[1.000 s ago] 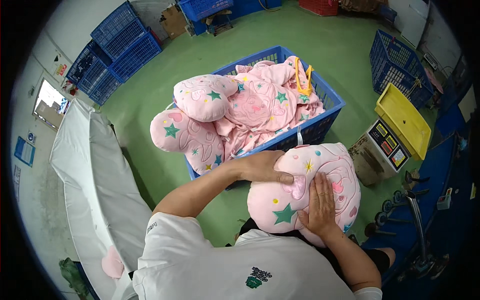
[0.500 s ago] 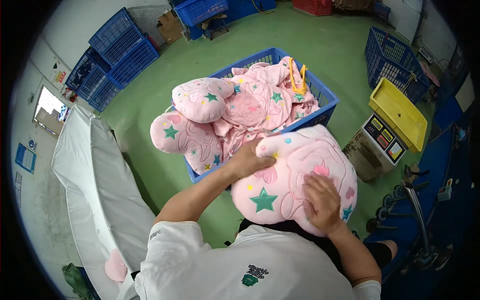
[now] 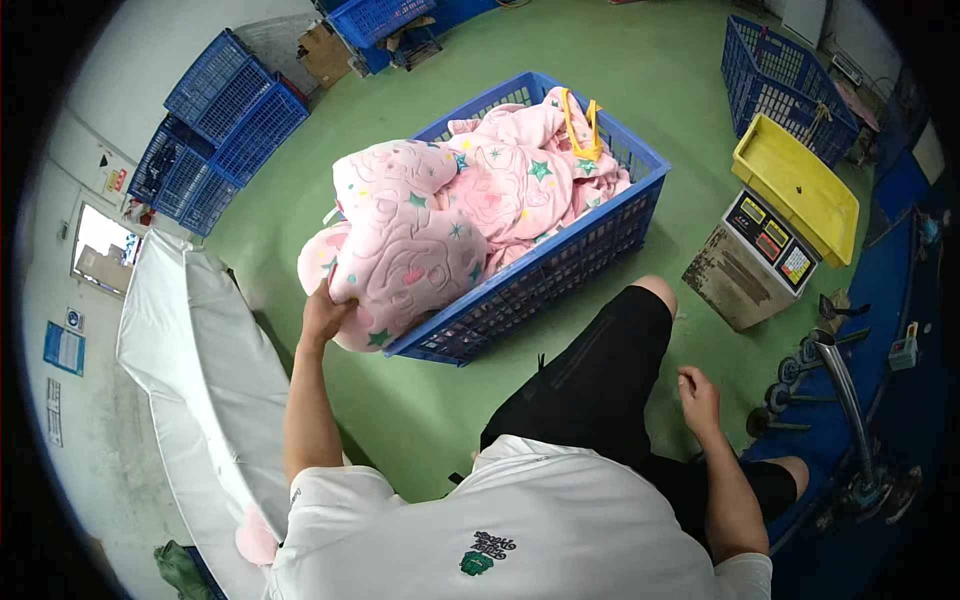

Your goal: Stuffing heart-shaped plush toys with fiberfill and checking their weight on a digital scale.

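Note:
A pink plush pillow (image 3: 410,262) with an embroidered face and green stars rests on the near left end of a blue plastic crate (image 3: 560,285). The fingers of my left hand (image 3: 327,314) are closed on its lower left edge. Partly covered by it, other stuffed pink pillows lie at that end. Unfilled pink covers (image 3: 515,195) with star patches heap up over the rest of the crate, a yellow strap (image 3: 583,140) among them. Beside my right thigh hangs my right hand (image 3: 699,402), its fingers curled and nothing visible in them.
Right of the crate stands a boxy machine (image 3: 750,260) with a labelled panel and a yellow tray (image 3: 800,190) against it. More blue crates (image 3: 235,105) are stacked at the far left. A white-covered long object (image 3: 205,370) runs along my left; a metal bar (image 3: 845,405) juts up at right.
The pillow has gone from my lap to the crate's left end, carried in my left hand. My right hand has come off it and dropped to my right side.

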### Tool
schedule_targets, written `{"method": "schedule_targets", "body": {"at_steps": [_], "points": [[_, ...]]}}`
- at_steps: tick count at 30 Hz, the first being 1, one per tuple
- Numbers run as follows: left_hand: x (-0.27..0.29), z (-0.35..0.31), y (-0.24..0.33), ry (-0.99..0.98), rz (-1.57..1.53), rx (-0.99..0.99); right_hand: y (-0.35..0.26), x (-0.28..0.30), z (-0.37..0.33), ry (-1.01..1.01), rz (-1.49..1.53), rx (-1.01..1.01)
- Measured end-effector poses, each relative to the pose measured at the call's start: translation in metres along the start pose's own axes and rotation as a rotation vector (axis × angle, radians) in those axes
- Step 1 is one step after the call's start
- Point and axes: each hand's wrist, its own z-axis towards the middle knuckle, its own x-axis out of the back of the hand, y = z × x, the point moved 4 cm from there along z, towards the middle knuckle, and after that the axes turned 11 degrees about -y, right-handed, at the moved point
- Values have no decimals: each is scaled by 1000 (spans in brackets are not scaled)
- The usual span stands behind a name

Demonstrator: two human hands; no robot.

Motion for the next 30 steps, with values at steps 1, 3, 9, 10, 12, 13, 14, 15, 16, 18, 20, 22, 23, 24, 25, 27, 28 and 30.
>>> {"method": "schedule_targets", "body": {"at_steps": [1,3,9,10,12,13,14,15,16,18,20,22,23,24,25,27,28,30], "points": [[-6,1,2,-78,66,-24,10,-5,-2,-51,4,-40],[-11,5,6,-155,130,-47,20,-10,-5,-104,7,-78],[0,22,45,-346,225,-96,23,-18,1,-175,-19,-122],[1,16,66,-205,254,-178,26,-19,-2,-181,9,-121],[1,0,109,82,307,-331,32,-22,-7,-197,61,-114],[-3,-3,131,139,278,-408,35,-23,-7,-199,56,-103],[-12,-4,156,193,246,-486,40,-24,-8,-214,39,-108],[-23,-9,176,201,246,-479,46,-26,-7,-232,24,-110],[-38,-16,200,202,341,-611,54,-28,-6,-250,9,-113],[-67,-20,231,154,513,-790,72,-31,-8,-264,-11,-116],[-82,-5,229,109,588,-833,97,-35,-12,-295,-27,-154],[-89,39,179,143,672,-540,110,-38,-12,-331,-43,-178],[-88,57,149,196,715,-466,112,-38,-12,-333,-44,-177],[-79,70,126,250,756,-392,114,-37,-12,-329,3,-190],[-69,79,120,251,755,-398,116,-35,-12,-322,54,-207],[-59,98,112,216,701,-263,120,-34,-16,-309,156,-246],[-66,99,114,211,700,-273,121,-34,-19,-302,160,-254],[-91,92,116,213,710,-283,122,-34,-22,-312,107,-259]]}}
